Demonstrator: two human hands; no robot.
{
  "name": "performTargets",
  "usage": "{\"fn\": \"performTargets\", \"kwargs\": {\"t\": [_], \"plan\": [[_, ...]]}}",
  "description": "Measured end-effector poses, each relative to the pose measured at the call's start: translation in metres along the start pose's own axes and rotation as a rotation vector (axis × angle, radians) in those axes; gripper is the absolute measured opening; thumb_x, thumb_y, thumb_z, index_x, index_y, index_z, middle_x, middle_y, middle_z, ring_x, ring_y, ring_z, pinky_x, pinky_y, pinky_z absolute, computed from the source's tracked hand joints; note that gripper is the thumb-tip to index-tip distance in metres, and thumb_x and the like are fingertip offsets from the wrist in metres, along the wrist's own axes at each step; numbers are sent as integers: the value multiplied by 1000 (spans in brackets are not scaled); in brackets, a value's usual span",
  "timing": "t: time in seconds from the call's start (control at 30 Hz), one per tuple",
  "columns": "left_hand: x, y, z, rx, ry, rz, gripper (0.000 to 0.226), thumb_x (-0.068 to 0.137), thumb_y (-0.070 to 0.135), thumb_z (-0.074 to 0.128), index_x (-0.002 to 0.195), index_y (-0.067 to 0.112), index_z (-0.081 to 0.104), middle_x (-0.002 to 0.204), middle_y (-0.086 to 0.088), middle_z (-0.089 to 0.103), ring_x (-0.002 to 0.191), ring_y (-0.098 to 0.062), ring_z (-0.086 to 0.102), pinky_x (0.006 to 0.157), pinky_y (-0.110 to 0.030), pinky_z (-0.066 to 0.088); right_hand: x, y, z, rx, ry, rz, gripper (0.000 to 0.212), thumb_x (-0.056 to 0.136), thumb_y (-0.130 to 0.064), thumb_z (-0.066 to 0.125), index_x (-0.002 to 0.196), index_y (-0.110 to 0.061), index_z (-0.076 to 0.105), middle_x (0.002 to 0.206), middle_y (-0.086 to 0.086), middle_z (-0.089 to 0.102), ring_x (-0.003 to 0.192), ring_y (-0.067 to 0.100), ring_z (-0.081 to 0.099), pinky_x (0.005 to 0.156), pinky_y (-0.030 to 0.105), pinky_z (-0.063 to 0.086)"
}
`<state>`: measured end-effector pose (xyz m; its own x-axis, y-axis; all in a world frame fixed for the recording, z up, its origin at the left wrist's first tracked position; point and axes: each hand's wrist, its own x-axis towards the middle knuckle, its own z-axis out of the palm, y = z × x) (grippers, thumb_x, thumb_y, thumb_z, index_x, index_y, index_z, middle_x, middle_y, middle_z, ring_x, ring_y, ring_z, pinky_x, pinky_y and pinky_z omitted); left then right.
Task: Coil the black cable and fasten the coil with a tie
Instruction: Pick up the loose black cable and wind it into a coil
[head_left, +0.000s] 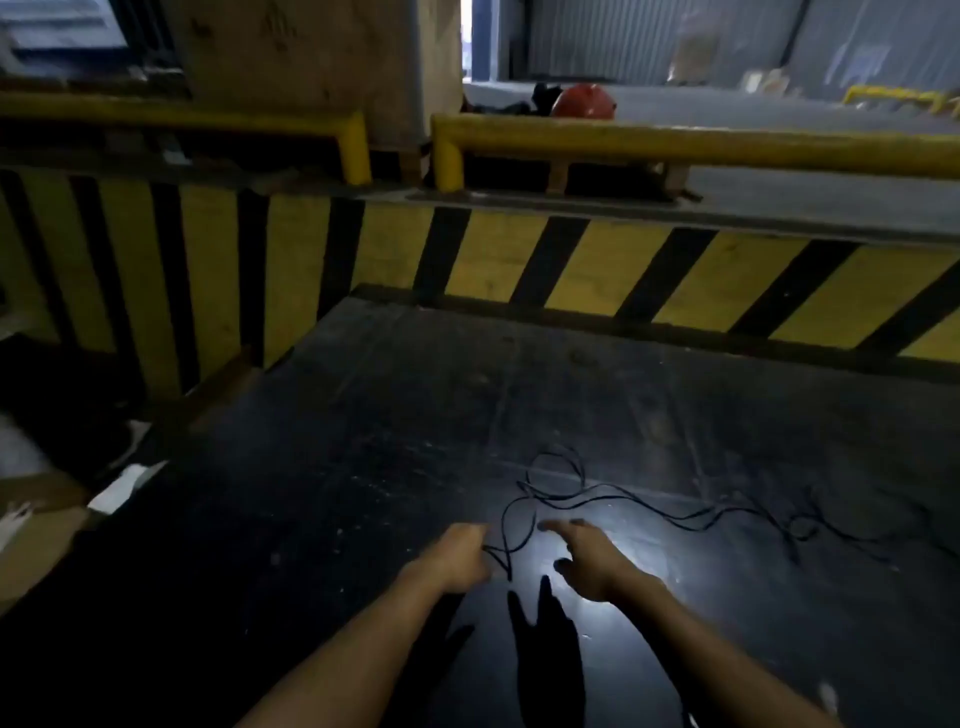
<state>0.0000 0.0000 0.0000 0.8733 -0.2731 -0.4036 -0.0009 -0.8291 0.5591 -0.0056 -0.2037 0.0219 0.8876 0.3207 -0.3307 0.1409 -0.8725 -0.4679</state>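
A thin black cable (613, 498) lies in loose loops and wavy runs on the dark floor, trailing off to the right. My left hand (460, 558) is closed on a short stretch of the cable near its end, with a small loop hanging beside the fingers. Just right of that loop my right hand (587, 558) hovers with fingers spread and nothing in it. I see no tie. The scene is dim and slightly blurred.
A yellow-and-black striped wall (571, 265) borders the floor at the back and left. Yellow rails (675, 143) run above it, with a red helmet (584, 101) behind. Cardboard (36, 525) and white scraps (124, 483) lie at the left.
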Motion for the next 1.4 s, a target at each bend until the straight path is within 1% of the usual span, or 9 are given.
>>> {"fn": "performTargets", "kwargs": {"t": [0.2,0.4,0.6,0.73,0.9,1.1,1.23,1.33,1.4], "plan": [[19,-8,12,43,14,-45,66,82,23,68,140,13,38,144,-12,44,130,-28,45,106,-39,40,38,-20,8,86,39,-42,57,84,3,50,137,-16,42,140,11,46,122,27,49,98,28,41],[30,10,12,5,13,-38,46,88,29,57,132,18,50,133,-11,56,120,-31,55,102,-40,44,46,-34,-3,421,98,-46,47,80,15,46,120,-5,60,121,11,65,112,23,61,91,23,49],[30,17,-15,-97,89,-30,33,92,33,53,80,5,66,85,-16,69,77,-24,65,60,-24,43,22,-37,-72,769,241,-75,40,80,15,59,118,-1,60,106,12,65,81,2,69,69,13,55],[13,35,-57,-228,158,64,35,95,33,52,70,10,60,70,-9,67,64,-13,61,52,-12,42,-2,-25,-124,692,401,-107,39,81,6,65,118,-3,60,109,12,67,83,5,67,70,12,55],[-21,68,-115,-510,145,96,37,98,29,45,67,11,53,35,2,53,45,-9,63,42,-17,41,-27,0,-172,193,539,-59,36,83,-17,68,118,-9,62,111,8,70,102,21,66,90,37,53],[-69,139,-161,-1208,4,347,37,93,35,52,63,13,57,52,-4,60,62,-20,67,72,-40,56,-44,3,-185,-187,515,-64,28,92,-31,53,78,-8,62,74,5,63,69,20,62,59,33,47],[-81,190,-165,-1502,-64,546,35,94,36,43,98,10,66,92,-9,76,79,-23,73,70,-38,60,-55,-14,-162,-170,516,-139,27,95,-33,46,84,-12,59,89,6,50,78,24,53,70,34,42],[-81,217,-177,-1589,-37,663,38,93,34,44,130,29,53,124,-4,66,104,-27,68,82,-46,57,-64,-36,-119,-177,334,-213,32,99,-27,36,100,-1,56,106,20,52,96,32,51,86,38,37],[-78,225,-188,-1499,82,678,41,98,34,38,139,42,39,137,-4,54,114,-30,61,85,-51,55,-71,-45,-90,-136,206,-259,34,100,-25,34,103,4,52,113,27,54,104,35,51,81,36,33]]}}
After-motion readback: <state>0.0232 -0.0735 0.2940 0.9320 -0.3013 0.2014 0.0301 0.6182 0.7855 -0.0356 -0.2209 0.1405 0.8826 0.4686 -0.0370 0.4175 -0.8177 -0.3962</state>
